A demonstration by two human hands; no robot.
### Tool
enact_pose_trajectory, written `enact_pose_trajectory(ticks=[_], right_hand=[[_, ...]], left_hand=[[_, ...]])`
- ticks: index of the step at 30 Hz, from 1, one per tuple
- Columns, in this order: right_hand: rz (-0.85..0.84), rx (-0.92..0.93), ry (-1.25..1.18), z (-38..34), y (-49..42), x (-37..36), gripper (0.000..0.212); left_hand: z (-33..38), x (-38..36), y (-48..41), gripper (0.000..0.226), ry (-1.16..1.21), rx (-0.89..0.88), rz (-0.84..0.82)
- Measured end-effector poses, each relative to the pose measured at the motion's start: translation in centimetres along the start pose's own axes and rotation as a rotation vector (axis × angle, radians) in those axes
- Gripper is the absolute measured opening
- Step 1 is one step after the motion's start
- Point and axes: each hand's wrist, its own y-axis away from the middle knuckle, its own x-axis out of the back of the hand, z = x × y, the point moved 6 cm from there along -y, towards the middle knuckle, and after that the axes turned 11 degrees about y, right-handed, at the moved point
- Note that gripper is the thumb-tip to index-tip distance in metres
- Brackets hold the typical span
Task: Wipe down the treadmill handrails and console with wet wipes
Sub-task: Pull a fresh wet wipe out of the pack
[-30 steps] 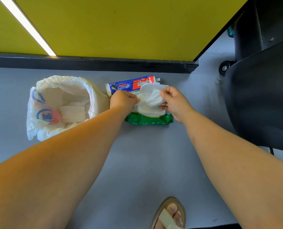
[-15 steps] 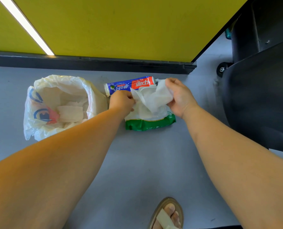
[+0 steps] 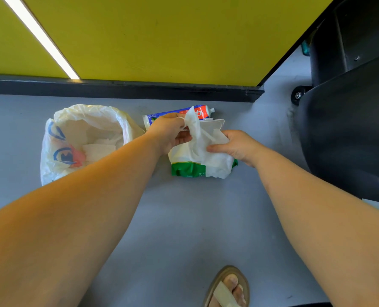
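While the thin white wet wipe (image 3: 197,140) is stretched out above the green-and-white soft pack of wipes (image 3: 188,169), its upper edge is pinched between the thumb and curled fingers of the left hand (image 3: 168,131). Its lower part is gripped by the right hand (image 3: 239,147), the thumb being pressed against the sheet and the fingers curled behind it. The pack is laid on the grey floor (image 3: 184,218) near the far edge, with its white flip lid (image 3: 215,124) raised open. A blue-and-red toothpaste tube (image 3: 204,113) is laid between the pack and the black skirting (image 3: 117,88), partly hidden by the wipe and the left hand. A translucent white plastic bag (image 3: 91,120), with crumpled white sheets (image 3: 97,151) inside, is set to the left of the pack. The black treadmill body (image 3: 350,134) is seen along the floor's right edge, and a tan sandal (image 3: 226,286) at the near edge.
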Motion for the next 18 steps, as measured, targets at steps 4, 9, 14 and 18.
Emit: enact_pose_trajectory(ticks=[4,9,14,18], right_hand=[[0.093,-0.002,0.018,-0.2,0.2,1.6,0.007],[0.154,-0.028,-0.256,0.0,0.8,3.9,0.008],[0.042,-0.045,-0.493,-1.0,1.2,3.0,0.008],[0.056,-0.063,-0.554,-1.6,1.8,3.2,0.004]], left_hand=[[0.6,0.1,0.2,0.02,0.118,-0.04,-0.062],[1.1,0.7,0.0,0.016,0.086,-0.032,-0.073],[0.1,-0.4,1.0,0.049,0.09,0.188,-0.275],[0.4,0.3,0.6,0.039,0.0,0.086,-0.173]])
